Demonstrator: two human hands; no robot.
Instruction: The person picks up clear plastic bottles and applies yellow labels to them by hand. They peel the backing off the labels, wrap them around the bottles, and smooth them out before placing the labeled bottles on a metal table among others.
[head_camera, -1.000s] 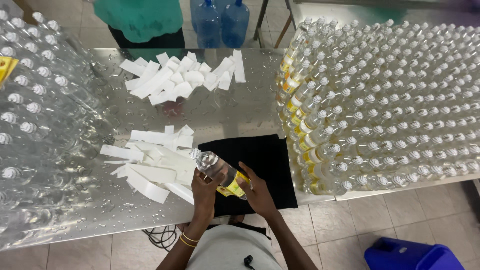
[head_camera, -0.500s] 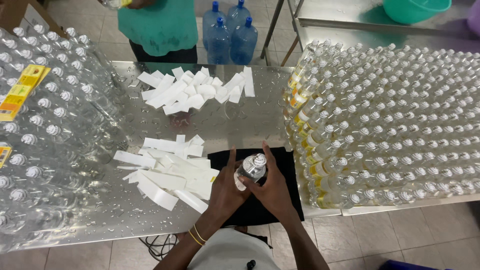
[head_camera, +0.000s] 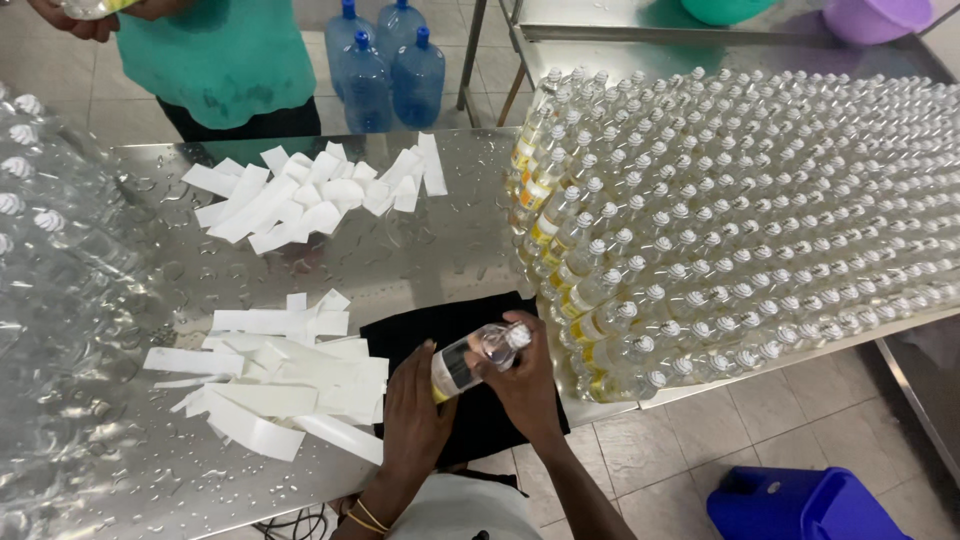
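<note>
The small clear plastic bottle with a white cap (head_camera: 478, 357) lies tilted in our hands over the black cloth (head_camera: 470, 400) on the steel worktop (head_camera: 440, 250); left hand (head_camera: 415, 420) cups its base, right hand (head_camera: 525, 385) closes round its neck. We judge it light, smooth, slippery; grip the body.

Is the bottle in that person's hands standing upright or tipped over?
Tipped over. The small clear bottle lies nearly sideways above the black cloth, its white cap pointing right, held between the left hand and right hand.
</note>
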